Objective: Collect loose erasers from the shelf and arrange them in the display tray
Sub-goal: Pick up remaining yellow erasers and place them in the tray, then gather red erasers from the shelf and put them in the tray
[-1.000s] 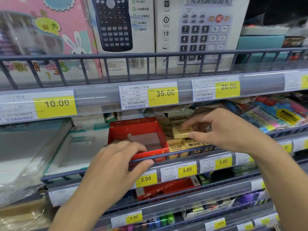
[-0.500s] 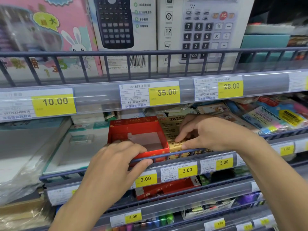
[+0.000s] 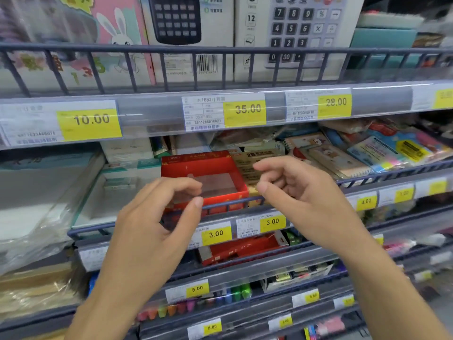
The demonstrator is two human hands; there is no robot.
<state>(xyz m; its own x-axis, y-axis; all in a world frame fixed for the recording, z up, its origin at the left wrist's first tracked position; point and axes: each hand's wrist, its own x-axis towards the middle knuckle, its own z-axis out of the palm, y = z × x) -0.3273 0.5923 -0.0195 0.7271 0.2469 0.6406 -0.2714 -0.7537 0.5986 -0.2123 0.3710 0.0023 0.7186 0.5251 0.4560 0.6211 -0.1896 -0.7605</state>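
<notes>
1. We see the left hand (image 3: 157,224) raised in front of the shelf rail, fingers loosely curved, thumb and forefinger apart, holding nothing.
2. We see the right hand (image 3: 301,195) at the same height, just beside the left, fingers loosely curled with a gap between thumb and forefinger; it too holds nothing.
3. The two hands stand apart; neither touches the shelf or any item.
4. The red display tray (image 3: 241,182) sits behind and between the hands, its open top facing up and its front wall against the rail. Its floor shows bare; the left fingertips overlap its near left corner in our view.
5. The yellow eraser box (image 3: 247,168) lies directly behind the right hand's fingers, touching the tray's right wall. Its long axis runs away from us into the shelf, printed flap at the far end.
6. Erasers inside the box are mostly hidden by the right hand; we cannot tell their orientation.
7. Below the hands run yellow price labels (image 3: 216,233) marked 3.00.
</notes>
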